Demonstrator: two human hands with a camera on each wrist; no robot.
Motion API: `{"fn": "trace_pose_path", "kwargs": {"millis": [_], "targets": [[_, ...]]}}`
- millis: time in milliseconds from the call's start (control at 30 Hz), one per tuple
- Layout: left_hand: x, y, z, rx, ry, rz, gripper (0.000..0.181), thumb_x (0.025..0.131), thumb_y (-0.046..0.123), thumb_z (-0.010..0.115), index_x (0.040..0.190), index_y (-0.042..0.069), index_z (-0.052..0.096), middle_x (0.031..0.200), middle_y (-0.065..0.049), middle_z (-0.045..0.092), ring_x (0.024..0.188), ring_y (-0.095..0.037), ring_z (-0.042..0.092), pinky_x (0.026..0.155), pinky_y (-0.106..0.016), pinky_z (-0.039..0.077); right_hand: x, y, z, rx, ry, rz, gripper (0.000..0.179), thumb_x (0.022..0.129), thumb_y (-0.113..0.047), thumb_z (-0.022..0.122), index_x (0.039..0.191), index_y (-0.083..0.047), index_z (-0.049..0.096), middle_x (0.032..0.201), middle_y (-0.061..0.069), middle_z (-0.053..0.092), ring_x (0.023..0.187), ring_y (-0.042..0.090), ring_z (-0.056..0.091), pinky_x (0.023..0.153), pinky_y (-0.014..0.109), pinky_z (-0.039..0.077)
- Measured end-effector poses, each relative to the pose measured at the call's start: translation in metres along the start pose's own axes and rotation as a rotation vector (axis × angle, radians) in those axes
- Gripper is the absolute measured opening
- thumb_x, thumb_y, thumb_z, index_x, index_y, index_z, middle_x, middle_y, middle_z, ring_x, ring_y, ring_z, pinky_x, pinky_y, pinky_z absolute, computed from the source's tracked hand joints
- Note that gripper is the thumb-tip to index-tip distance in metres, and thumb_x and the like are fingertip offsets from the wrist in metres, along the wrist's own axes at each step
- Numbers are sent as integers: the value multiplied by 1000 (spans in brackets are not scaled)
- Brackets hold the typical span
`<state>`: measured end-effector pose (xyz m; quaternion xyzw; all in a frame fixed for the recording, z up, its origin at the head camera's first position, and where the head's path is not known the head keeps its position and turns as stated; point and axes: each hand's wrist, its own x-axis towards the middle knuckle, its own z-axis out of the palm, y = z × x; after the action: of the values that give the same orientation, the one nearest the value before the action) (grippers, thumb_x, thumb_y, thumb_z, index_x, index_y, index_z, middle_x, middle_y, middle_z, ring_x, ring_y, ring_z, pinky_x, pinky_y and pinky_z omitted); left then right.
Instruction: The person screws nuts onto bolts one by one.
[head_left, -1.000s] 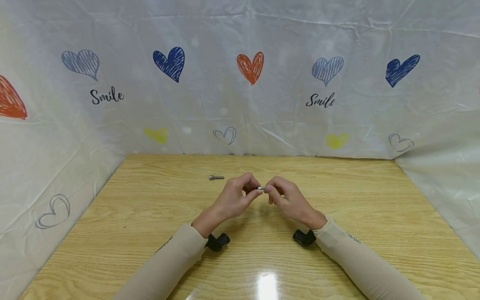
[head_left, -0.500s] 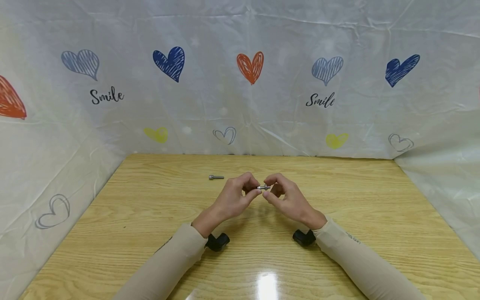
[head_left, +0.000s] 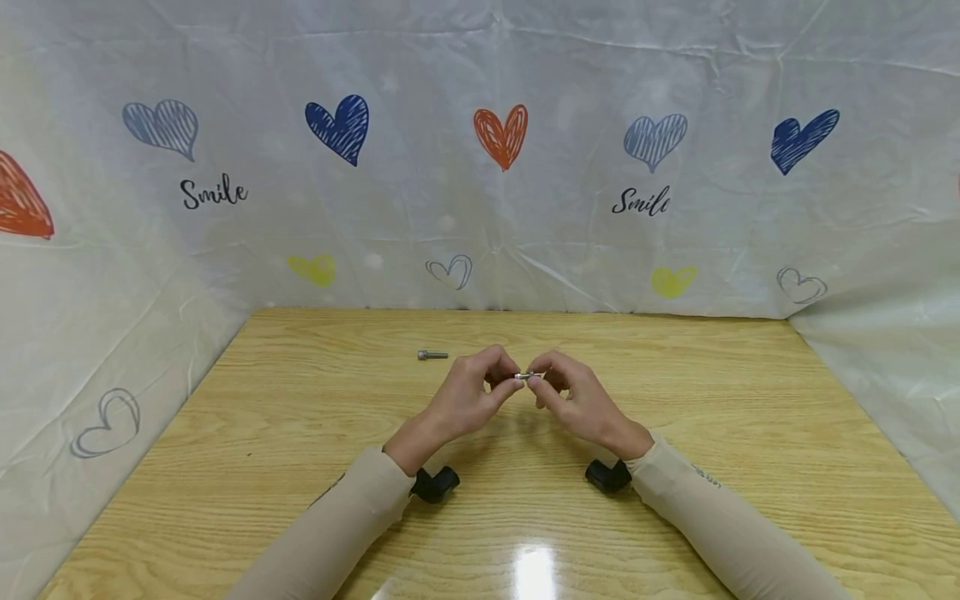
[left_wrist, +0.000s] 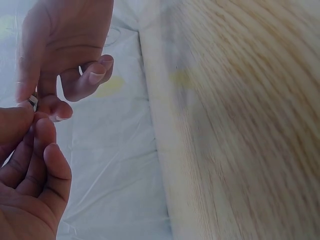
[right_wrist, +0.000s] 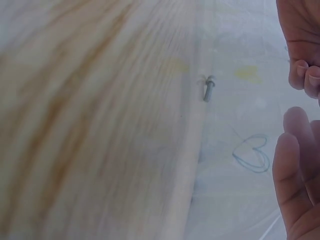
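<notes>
Above the middle of the table, my left hand [head_left: 472,392] pinches the head end of a small silver bolt [head_left: 522,377] between thumb and forefinger. The bolt lies level, its shank toward the right. Thumb and forefinger of my right hand [head_left: 577,396] hold a small metal nut [head_left: 532,374] on that shank. In the left wrist view a bit of shiny metal [left_wrist: 33,102] shows between the fingertips of both hands; the rest is covered. A second bolt [head_left: 432,355] lies on the table beyond my left hand, and appears also in the right wrist view.
The wood-grain table [head_left: 300,417] is bounded at the back by a white cloth [head_left: 562,250] printed with hearts. Black wrist cameras hang under both forearms, the left camera [head_left: 437,483] and the right camera [head_left: 607,475], low over the tabletop.
My right thumb and forefinger parted around the nut half a second ago, baring it on the shank, and have now closed on it again. My left hand stays still.
</notes>
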<state>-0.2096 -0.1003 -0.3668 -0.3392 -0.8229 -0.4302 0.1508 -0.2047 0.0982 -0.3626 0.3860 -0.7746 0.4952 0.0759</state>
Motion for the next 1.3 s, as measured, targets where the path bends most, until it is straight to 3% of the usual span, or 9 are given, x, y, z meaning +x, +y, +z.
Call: {"fn": "trace_pose_path", "kwargs": {"millis": [133,467,700,800,1000,1300], "targets": [[0,0,0,-5,-5,2,7,90,8,67,91,10,60,79,3,62,67,-4,58,62,-26,51,0,1,0,-14,7,-14,9,99,-2,50,98,-3,59,78,3,57,59,11,55,51,28,42],[0,1,0,-11,-20,8,6,90,7,66,92,9,61,80,4,63,67,-4,58,62,-23,51,1,-1,-2,0,-5,-1,20,100,1,44,92,-7,61,78,16,57,64,30,57,57,29,47],[0,0,0,-7,-4,12,6,90,7,66,91,9,61,78,3,62,66,-5,58,62,-25,51,0,-1,-3,23,-23,62,12,100,-6,49,108,-2,57,79,8,59,64,14,58,59,32,49],[0,0,0,-5,-3,1,6,90,7,66,91,9,60,79,3,63,66,-5,58,62,-26,51,-1,-1,-3,27,-20,42,15,97,-4,53,112,-1,54,79,12,60,64,13,59,61,36,50],[0,0,0,3,-3,-2,7,90,7,67,92,9,60,79,4,62,66,-5,57,62,-26,51,-1,0,-2,27,-9,-8,13,96,1,54,109,1,53,77,10,61,64,13,59,62,35,51],[0,-1,1,-2,-1,17,7,90,7,66,91,10,60,79,4,62,66,-4,57,61,-25,51,-1,0,-1,16,-6,37,11,100,-5,50,101,-1,59,79,1,58,62,11,57,53,28,45]]}}
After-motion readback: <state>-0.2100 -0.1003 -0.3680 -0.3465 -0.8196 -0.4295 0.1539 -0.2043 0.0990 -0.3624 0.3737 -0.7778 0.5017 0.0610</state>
